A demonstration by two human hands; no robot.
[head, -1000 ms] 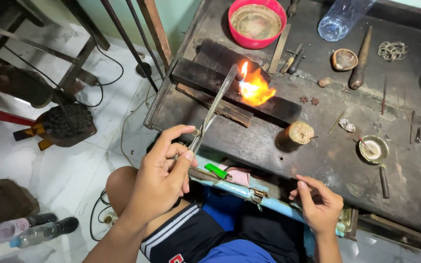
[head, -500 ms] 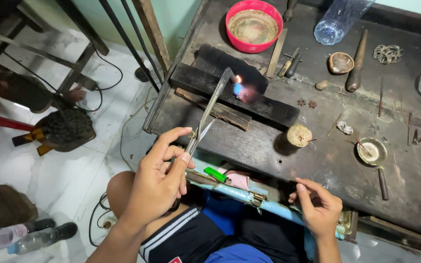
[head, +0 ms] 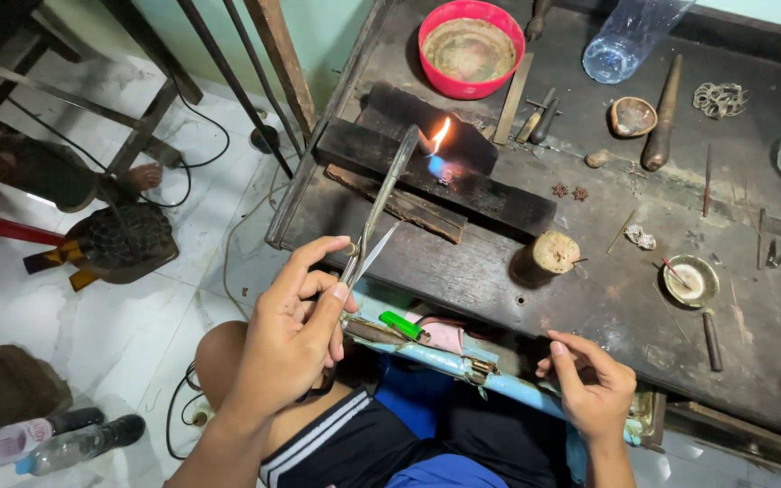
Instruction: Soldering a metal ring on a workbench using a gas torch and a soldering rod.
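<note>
My left hand (head: pixel 293 333) grips a long metal torch nozzle (head: pixel 383 201) together with thin tweezers, pointed up and to the right. At the nozzle's tip a small orange and blue flame (head: pixel 438 145) burns over a charred black block (head: pixel 427 158) on the dark workbench (head: pixel 589 298). My right hand (head: pixel 589 384) rests at the bench's near edge, fingers curled and pinched; whether it holds a small thing I cannot tell.
A red bowl (head: pixel 469 47), a clear plastic bottle (head: pixel 630 38), a wooden stump (head: pixel 549 256), a small round dish (head: pixel 690 280), hand tools and metal bits lie on the bench. A green lighter (head: pixel 400 324) sits by my lap. Bottles (head: pixel 47 441) and cables lie on the white floor at left.
The flame has shrunk from a large orange flare to a small tongue. The view has shifted a little; both hands stay in much the same place.
</note>
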